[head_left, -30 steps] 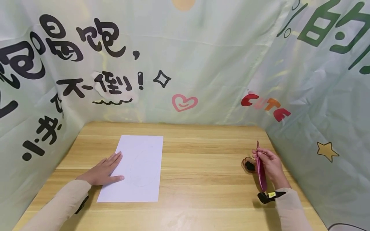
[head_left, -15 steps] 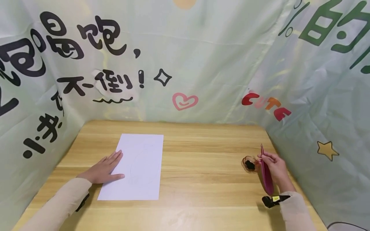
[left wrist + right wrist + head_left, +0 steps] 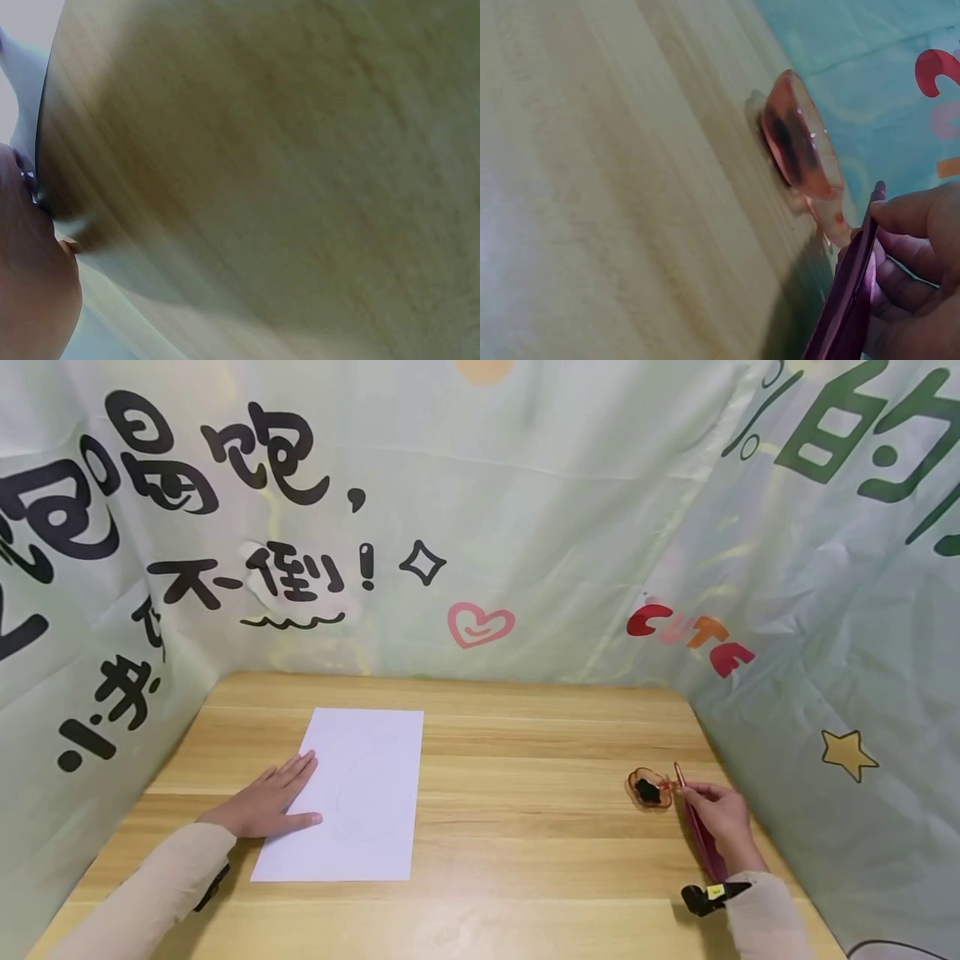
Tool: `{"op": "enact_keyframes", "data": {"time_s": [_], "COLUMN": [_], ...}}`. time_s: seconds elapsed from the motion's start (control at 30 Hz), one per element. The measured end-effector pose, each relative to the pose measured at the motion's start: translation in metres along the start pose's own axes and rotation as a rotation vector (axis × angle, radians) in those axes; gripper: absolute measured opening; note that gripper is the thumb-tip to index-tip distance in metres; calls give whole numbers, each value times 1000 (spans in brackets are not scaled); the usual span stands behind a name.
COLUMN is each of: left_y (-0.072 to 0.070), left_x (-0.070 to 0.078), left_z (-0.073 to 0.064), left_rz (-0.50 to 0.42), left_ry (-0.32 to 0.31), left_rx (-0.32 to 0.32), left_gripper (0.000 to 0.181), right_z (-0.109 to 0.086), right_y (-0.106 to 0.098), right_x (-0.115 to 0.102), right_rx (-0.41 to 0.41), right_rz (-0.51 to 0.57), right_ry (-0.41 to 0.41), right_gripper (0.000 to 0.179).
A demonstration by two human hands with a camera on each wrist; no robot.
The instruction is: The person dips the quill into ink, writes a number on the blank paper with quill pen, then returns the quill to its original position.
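My left hand (image 3: 262,802) lies flat with fingers spread over the left edge of a white sheet of paper (image 3: 375,802), which bears a faint curved pencil-like line. In my right hand (image 3: 723,822) I pinch a slim maroon pen-like tool (image 3: 702,839), narrow tip upward and away, its broad leaf-shaped end below toward the wrist. Just left of these fingers is a small see-through amber dish (image 3: 825,161) with something black in it. Its short handle (image 3: 832,221) reaches to my right fingertips. In the left wrist view only part of the left hand (image 3: 34,285) shows.
The wooden table (image 3: 525,827) has cloth hangings (image 3: 570,527) with printed characters standing round its back and sides. A black wrist camera (image 3: 705,900) sits under the right sleeve (image 3: 765,910), low over the table.
My right hand has moved right and down with the maroon tool, its tip now lower beside the dish's handle. The dish is more fully uncovered. The left hand and paper have stayed put.
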State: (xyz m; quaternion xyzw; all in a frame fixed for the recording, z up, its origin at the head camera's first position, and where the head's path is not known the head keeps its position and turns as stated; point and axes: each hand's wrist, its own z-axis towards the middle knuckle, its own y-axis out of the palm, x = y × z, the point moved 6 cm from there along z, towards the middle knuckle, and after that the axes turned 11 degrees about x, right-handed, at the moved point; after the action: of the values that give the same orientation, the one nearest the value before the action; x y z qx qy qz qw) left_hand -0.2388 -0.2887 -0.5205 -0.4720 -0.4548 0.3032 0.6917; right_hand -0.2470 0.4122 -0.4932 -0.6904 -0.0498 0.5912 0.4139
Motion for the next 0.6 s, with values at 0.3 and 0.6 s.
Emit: {"op": "enact_keyframes", "data": {"time_s": [0.3, 0.6], "left_y": [-4, -2], "left_x": [7, 4], "left_z": [1, 0], "left_rz": [24, 26], "left_ry": [7, -4], "left_rx": [-2, -5], "left_gripper": [96, 97], "right_z": [-3, -3], "right_y": [4, 5], "right_x": [2, 2], "right_rx": [19, 26], "right_rz": [-81, -81], "right_ry": [-8, -14], "right_gripper": [42, 43]}}
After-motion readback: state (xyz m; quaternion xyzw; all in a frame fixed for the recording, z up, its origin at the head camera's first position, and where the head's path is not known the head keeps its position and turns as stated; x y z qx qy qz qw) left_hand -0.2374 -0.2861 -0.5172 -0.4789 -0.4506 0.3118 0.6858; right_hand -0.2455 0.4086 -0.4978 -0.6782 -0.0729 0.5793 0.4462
